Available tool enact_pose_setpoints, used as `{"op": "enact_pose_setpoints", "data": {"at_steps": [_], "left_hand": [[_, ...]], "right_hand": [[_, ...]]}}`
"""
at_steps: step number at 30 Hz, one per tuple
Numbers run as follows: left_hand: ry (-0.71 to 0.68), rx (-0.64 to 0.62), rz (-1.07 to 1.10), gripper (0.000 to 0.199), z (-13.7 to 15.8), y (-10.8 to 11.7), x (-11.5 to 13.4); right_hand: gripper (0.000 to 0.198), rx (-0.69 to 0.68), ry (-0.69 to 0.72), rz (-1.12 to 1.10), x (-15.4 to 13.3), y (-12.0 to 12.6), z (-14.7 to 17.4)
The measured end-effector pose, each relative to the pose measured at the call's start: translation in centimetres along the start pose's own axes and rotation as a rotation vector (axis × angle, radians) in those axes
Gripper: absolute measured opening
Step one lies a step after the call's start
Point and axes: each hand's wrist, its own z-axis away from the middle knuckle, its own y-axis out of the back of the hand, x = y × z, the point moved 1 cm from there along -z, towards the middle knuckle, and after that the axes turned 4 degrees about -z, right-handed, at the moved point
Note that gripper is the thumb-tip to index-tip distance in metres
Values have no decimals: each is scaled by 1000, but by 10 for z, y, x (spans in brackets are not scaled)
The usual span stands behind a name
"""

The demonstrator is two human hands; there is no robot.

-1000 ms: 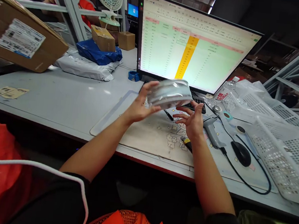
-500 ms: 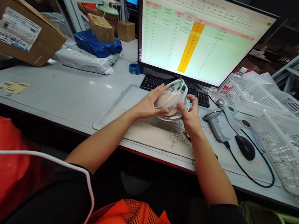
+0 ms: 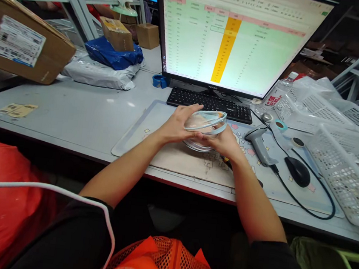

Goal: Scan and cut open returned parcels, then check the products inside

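Observation:
Between both hands is a clear round container [image 3: 206,126] with pale blue edging, held just above the desk mat [image 3: 177,155]. My left hand [image 3: 180,124] is closed around its left side, fingers over the top and thumb along the front. My right hand [image 3: 225,143] grips it from the right and below, with part of its fingers hidden behind the container. What lies inside the container, if anything, I cannot make out. A dark pen-like tool with a yellow part [image 3: 227,161] lies on the mat, partly covered by my right wrist.
Behind the hands stand a keyboard [image 3: 208,103] and a monitor [image 3: 240,42] showing a spreadsheet. On the right are a barcode scanner [image 3: 260,147], a mouse [image 3: 297,171] and white plastic baskets [image 3: 339,168]. A cardboard box [image 3: 22,41] and wrapped parcels [image 3: 102,75] sit left.
The container has tilted from upright-leaning to flatter and come slightly lower. My right hand has shifted from its right edge to lower underneath it.

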Motion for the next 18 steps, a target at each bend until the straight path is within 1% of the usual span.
{"op": "enact_pose_setpoints", "data": {"at_steps": [2, 3, 6, 8, 9, 13, 15, 17, 18], "left_hand": [[-44, -17, -36, 106, 0, -1, 0], [-59, -14, -55, 101, 0, 0, 0], [-71, 32, -80, 86, -1, 8, -5], [-59, 90, -61, 80, -2, 17, -9], [-46, 118, -46, 77, -3, 21, -12], [60, 236, -16, 65, -5, 39, -26], [135, 288, -44, 62, -3, 48, -37], [228, 281, -102, 64, 0, 55, -49], [287, 248, -145, 67, 2, 58, -54]], "right_hand": [[62, -44, 16, -130, -3, -3, 0], [61, -35, 15, -183, -4, -2, 0], [52, 116, -102, -327, -6, 2, 1], [47, 223, -176, -439, -7, 7, 1], [46, 253, -195, -499, -9, 10, 1], [48, 329, -193, -675, -14, 25, 1], [48, 397, -142, -709, -15, 36, 2], [48, 463, -73, -731, -15, 49, 4], [49, 483, -50, -737, -15, 55, 6]]}}
